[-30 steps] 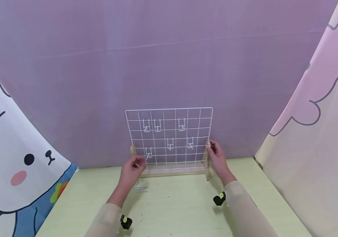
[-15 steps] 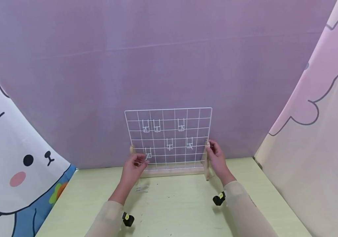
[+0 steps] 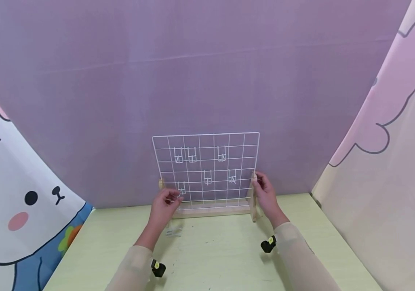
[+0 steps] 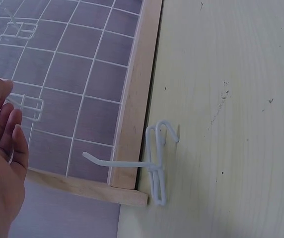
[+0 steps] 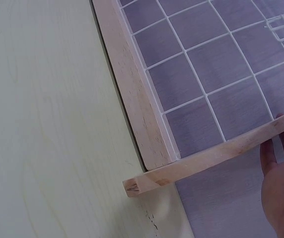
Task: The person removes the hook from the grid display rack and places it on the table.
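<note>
Seven white wire hooks in all, and six of them hang on the one white wire grid [image 3: 215, 170]: three upper hooks [image 3: 192, 156], two middle hooks [image 3: 208, 177] below them, and a single lower hook [image 4: 33, 107] down at the left. That's the one in play! The left hand [image 3: 163, 206] has it between thumb and fingers, a pinch on its near end, the frame showing just past the fingertips. Over on the other side, the right hand [image 3: 266, 195] grips the right wooden post [image 3: 253, 202], fingers wrapped behind it, grid edge close by.

Two posts here, the left wooden post [image 3: 161, 184] partly behind the left hand, and one wooden base board [image 3: 211, 211] running between them. The stand is upright on the pale table [image 3: 214, 250]. And there's hook number seven, a loose hook [image 4: 153, 166], lying on the tabletop just beside the stand's left foot.

Two pale sleeves, two small black wrist devices [image 3: 158, 268], one purple cloth [image 3: 207, 81] behind everything.
</note>
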`<state>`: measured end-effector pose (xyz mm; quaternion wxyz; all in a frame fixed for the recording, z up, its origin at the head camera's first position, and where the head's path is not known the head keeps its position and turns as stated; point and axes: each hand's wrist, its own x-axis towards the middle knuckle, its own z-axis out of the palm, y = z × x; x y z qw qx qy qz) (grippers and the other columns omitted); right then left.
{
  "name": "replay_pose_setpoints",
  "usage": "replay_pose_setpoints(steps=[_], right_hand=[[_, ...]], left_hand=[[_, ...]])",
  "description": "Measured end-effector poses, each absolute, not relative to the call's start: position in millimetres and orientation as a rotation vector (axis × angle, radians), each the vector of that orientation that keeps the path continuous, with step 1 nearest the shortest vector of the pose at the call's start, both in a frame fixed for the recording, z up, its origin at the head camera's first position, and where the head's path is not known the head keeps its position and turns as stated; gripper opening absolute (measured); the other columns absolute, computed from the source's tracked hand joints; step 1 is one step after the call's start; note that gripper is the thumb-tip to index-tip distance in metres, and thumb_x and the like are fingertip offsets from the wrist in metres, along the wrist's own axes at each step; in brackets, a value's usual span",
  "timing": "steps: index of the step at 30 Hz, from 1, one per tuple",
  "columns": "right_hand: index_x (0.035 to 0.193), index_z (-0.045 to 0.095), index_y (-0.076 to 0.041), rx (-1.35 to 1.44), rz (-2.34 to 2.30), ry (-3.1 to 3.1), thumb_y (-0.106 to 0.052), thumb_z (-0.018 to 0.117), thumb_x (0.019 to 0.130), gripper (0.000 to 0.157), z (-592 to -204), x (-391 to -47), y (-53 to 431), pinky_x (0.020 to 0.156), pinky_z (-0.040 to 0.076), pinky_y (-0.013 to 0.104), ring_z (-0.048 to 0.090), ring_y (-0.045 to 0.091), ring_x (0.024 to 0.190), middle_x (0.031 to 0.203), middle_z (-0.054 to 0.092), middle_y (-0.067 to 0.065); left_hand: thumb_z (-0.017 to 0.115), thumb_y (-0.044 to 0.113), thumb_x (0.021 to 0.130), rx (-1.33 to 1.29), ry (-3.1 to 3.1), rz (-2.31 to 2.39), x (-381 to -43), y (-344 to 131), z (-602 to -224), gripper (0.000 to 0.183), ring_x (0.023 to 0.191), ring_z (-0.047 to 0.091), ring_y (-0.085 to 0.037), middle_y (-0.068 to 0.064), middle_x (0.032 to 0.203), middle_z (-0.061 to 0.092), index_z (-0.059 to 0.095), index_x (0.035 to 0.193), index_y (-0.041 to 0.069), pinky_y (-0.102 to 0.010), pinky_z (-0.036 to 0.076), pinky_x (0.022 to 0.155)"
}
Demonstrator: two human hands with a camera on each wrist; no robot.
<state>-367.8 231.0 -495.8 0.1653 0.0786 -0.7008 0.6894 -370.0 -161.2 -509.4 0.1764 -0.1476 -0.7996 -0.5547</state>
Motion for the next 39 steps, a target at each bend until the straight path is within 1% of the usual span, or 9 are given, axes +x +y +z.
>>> replay_pose_setpoints(steps=[3, 11, 17, 23, 27, 32, 34, 37, 39], right_hand=[[0.157, 0.05, 0.001, 0.227, 1.975, -1.986, -0.012, 0.055, 0.117, 0.042, -497, -369, 231, 0.116, 0.044, 0.067, 0.046, 0.057, 0.133, 0.147, 0.05, 0.039], [0.156, 0.05, 0.001, 0.215, 1.984, -1.989, -0.012, 0.055, 0.117, 0.041, -495, -367, 230, 0.117, 0.044, 0.068, 0.047, 0.056, 0.132, 0.147, 0.051, 0.038], [0.156, 0.051, -0.001, 0.199, 1.967, -2.002, -0.013, 0.056, 0.117, 0.041, -504, -376, 232, 0.115, 0.046, 0.066, 0.053, 0.045, 0.125, 0.144, 0.052, 0.037], [0.158, 0.052, -0.008, 0.187, 1.919, -2.02, -0.02, 0.055, 0.118, 0.041, -521, -388, 237, 0.113, 0.05, 0.059, 0.056, 0.037, 0.124, 0.145, 0.055, 0.03], [0.158, 0.052, -0.009, 0.195, 1.92, -2.015, -0.02, 0.055, 0.118, 0.042, -522, -390, 238, 0.114, 0.049, 0.061, 0.054, 0.043, 0.128, 0.146, 0.056, 0.03], [0.157, 0.051, -0.003, 0.201, 1.958, -2.005, -0.014, 0.056, 0.117, 0.041, -510, -381, 235, 0.116, 0.046, 0.068, 0.049, 0.055, 0.132, 0.145, 0.055, 0.034], [0.157, 0.051, -0.001, 0.2, 1.956, -2.017, -0.014, 0.056, 0.117, 0.042, -503, -374, 233, 0.115, 0.05, 0.061, 0.053, 0.05, 0.13, 0.145, 0.054, 0.035], [0.157, 0.05, -0.001, 0.204, 1.945, -2.032, -0.015, 0.056, 0.117, 0.043, -497, -368, 232, 0.108, 0.056, 0.04, 0.059, 0.031, 0.122, 0.146, 0.054, 0.034], [0.157, 0.05, -0.001, 0.205, 1.942, -2.036, -0.015, 0.056, 0.117, 0.043, -496, -367, 232, 0.101, 0.055, 0.026, 0.059, 0.019, 0.116, 0.146, 0.054, 0.034]], left_hand=[[0.086, 0.005, 0.097, -0.416, -2.265, -1.577, -371, -161, -511, 0.019, 0.095, 0.066, -0.021, -0.009, 0.108, 0.072, 0.077, 0.113, 0.004, -0.024, 0.056, 0.082], [0.084, 0.009, 0.1, -0.37, -2.267, -1.6, -374, -159, -513, 0.01, 0.094, 0.066, -0.022, -0.006, 0.104, 0.072, 0.078, 0.108, 0.011, -0.025, 0.056, 0.08], [0.084, 0.009, 0.1, -0.342, -2.222, -1.609, -371, -157, -515, 0.008, 0.09, 0.066, -0.022, -0.006, 0.101, 0.074, 0.078, 0.106, 0.01, -0.025, 0.057, 0.076], [0.084, 0.007, 0.099, -0.333, -2.158, -1.629, -371, -156, -517, 0.006, 0.086, 0.066, -0.021, -0.008, 0.099, 0.076, 0.08, 0.103, 0.007, -0.023, 0.055, 0.073], [0.084, 0.003, 0.097, -0.329, -2.135, -1.614, -371, -155, -517, 0.007, 0.084, 0.066, -0.02, -0.01, 0.099, 0.077, 0.081, 0.101, 0.008, -0.022, 0.054, 0.072], [0.084, -0.005, 0.094, -0.332, -2.115, -1.605, -372, -153, -517, 0.012, 0.082, 0.065, -0.019, -0.012, 0.098, 0.077, 0.082, 0.101, 0.004, -0.02, 0.054, 0.069], [0.083, -0.007, 0.093, -0.339, -2.104, -1.595, -372, -152, -516, 0.012, 0.081, 0.065, -0.019, -0.014, 0.099, 0.077, 0.081, 0.101, 0.001, -0.02, 0.054, 0.069], [0.083, -0.009, 0.092, -0.349, -2.082, -1.57, -372, -153, -515, 0.01, 0.079, 0.066, -0.019, -0.014, 0.099, 0.078, 0.081, 0.099, -0.001, -0.019, 0.054, 0.067], [0.082, -0.01, 0.092, -0.345, -2.071, -1.552, -373, -153, -513, 0.01, 0.078, 0.065, -0.018, -0.013, 0.098, 0.079, 0.081, 0.097, -0.001, -0.019, 0.053, 0.066]])
